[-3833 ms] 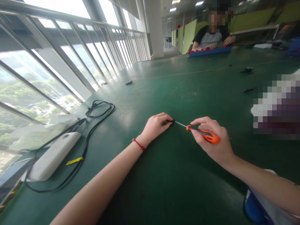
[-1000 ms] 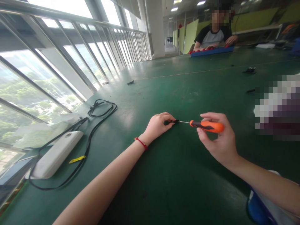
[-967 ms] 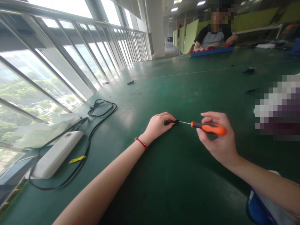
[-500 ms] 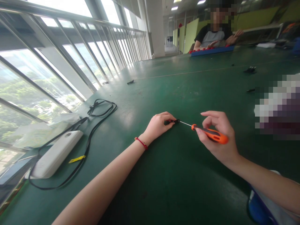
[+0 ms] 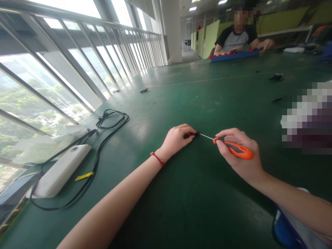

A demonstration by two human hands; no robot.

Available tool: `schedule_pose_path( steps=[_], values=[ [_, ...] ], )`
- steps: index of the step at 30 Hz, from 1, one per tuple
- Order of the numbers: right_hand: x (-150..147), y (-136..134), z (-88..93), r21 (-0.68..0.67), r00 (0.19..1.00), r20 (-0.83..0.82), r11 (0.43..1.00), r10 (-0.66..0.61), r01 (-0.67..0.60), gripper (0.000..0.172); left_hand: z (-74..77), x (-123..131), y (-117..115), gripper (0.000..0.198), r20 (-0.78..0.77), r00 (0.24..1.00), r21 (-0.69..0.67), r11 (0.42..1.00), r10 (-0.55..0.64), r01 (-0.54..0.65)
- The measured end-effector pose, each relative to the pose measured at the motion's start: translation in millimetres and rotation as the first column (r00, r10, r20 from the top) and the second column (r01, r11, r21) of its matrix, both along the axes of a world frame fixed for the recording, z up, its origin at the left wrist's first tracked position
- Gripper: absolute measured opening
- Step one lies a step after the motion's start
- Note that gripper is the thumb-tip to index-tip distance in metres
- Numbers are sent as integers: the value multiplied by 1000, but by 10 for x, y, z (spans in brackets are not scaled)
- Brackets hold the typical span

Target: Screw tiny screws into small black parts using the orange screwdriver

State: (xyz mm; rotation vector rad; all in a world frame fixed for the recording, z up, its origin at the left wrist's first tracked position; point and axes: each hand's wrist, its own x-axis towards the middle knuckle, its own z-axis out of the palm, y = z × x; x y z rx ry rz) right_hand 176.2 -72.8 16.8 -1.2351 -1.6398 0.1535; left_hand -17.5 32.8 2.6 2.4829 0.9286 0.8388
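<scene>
On the green table (image 5: 166,193), my left hand (image 5: 178,139) pinches a small black part (image 5: 192,135) between thumb and fingers. A red string bracelet circles that wrist. My right hand (image 5: 241,152) is closed on an orange and grey screwdriver (image 5: 240,151), thumb and fingertips near the front of its handle. The thin metal shaft points left, and its tip meets the right end of the black part. Fine detail of the black part is too small to make out.
A white power strip (image 5: 63,173) and looped black cable (image 5: 97,159) lie at the left by the railing. Small black pieces (image 5: 277,76) rest farther back. Across the table sits a person (image 5: 237,41) behind a blue tray (image 5: 234,56) with red items.
The fingers of my right hand have come down onto the front of the screwdriver handle. The black part and screwdriver have shifted very slightly right. The seated person's hand has lowered to the table.
</scene>
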Motion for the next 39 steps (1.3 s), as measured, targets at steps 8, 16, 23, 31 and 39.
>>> schedule_pose_path(
  steps=[8,16,23,31,39],
  values=[
    [14,32,-27,78,994,-109,997,0,9,34,-5,1,4,18,-3,1000,-2,1000,7,-7],
    [11,11,-31,83,996,-57,994,-64,69,19,-1,-1,5,17,-1,1000,-5,1000,7,-7],
    [12,6,2,13,1000,-13,1000,-18,18,11,3,0,-4,16,3,1000,-11,1000,9,-9],
    [15,23,-33,86,998,-55,995,-40,45,23,4,0,6,16,3,1000,-4,1000,6,-6],
    [6,0,12,70,998,56,997,-35,31,4,-9,3,3,15,5,1000,-3,1000,9,-9]
  ],
)
